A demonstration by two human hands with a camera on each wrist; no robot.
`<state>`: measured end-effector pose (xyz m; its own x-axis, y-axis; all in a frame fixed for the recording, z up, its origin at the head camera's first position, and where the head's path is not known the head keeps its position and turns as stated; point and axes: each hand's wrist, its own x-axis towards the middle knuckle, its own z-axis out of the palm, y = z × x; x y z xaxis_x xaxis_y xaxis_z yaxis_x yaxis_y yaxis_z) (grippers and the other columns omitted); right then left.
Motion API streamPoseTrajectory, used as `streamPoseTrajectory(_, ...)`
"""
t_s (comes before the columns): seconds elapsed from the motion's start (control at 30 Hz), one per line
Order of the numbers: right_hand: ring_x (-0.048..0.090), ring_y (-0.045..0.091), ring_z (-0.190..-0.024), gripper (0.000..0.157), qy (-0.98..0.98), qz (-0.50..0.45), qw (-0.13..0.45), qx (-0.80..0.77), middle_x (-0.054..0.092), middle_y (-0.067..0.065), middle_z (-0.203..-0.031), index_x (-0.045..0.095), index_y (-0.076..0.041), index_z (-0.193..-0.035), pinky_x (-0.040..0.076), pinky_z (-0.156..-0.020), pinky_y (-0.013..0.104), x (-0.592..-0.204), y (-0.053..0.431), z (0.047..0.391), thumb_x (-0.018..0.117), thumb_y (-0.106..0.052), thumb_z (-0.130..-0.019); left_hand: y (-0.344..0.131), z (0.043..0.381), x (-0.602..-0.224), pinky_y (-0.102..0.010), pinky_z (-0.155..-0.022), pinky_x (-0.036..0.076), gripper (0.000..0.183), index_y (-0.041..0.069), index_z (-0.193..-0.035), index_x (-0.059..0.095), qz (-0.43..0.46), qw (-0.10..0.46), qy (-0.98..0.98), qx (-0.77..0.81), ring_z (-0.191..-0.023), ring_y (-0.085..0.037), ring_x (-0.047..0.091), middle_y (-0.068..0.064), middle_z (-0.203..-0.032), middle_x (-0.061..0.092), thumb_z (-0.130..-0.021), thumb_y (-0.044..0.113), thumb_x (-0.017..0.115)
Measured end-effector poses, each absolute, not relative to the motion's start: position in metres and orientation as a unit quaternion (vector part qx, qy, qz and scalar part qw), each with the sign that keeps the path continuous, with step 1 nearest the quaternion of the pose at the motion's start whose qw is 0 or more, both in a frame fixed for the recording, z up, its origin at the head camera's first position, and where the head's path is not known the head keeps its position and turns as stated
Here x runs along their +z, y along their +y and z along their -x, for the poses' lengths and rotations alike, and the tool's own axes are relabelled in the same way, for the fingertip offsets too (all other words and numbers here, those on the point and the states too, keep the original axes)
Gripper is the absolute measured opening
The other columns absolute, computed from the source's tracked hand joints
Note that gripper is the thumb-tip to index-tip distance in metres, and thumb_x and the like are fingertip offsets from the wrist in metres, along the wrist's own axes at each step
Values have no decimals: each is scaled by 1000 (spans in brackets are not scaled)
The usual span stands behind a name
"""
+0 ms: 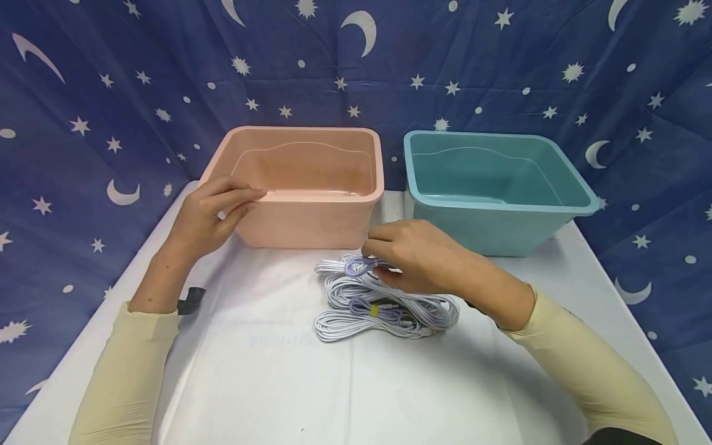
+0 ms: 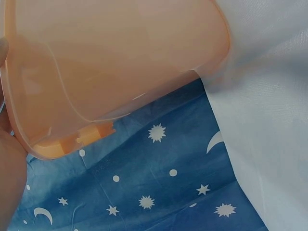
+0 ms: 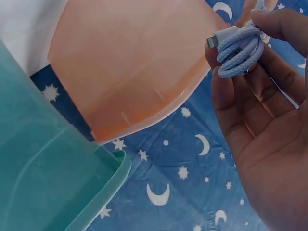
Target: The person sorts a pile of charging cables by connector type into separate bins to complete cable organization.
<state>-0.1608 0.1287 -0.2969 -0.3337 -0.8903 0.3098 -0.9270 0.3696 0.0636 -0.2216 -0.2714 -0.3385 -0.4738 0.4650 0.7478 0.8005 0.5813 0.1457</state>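
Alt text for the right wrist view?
A right hand pinches a small coiled pale cable, its plug exposed. Left of it are a peach bin and a teal bin, against blue cloth patterned with white moons and stars.

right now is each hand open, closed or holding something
Left hand: pinching the peach bin's rim.
Right hand: holding a small coiled cable.

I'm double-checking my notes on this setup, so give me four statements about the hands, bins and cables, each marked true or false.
1. The left hand touches the pink bin. True.
2. The teal bin stands left of the pink bin. False: the teal bin stands right of it.
3. The right hand holds a coiled cable. True.
4. The cable pile lies behind the bins. False: the cable pile lies in front.
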Motion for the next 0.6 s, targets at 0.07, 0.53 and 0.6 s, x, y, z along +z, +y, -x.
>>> streamPoseTrajectory(0.07,62,12,-78,18,-816,-554,143,77,68,-3,-96,72,-12,-103,55,-67,29,-290,126,165,81,-11,-88,-271,222,-339,-16,-79,43,35,8,-120,82,385,339,-822,-248,-88,-19,63,-12,-103,73,-89,-8,80)
streamPoseTrajectory(0.53,67,14,-81,15,-835,-517,128,138,70,-1,-97,75,-12,-105,57,-76,34,-257,102,205,79,-11,-90,-271,221,-339,-18,-81,44,36,7,-121,80,389,340,-823,-236,-93,-22,66,-13,-106,73,-88,-9,80)
streamPoseTrajectory(0.6,67,14,-82,15,-842,-507,127,138,69,-1,-97,75,-13,-105,56,-76,35,-253,100,211,78,-12,-91,-270,222,-338,-18,-81,44,35,6,-120,80,390,339,-823,-237,-93,-23,66,-13,-107,73,-88,-10,80)
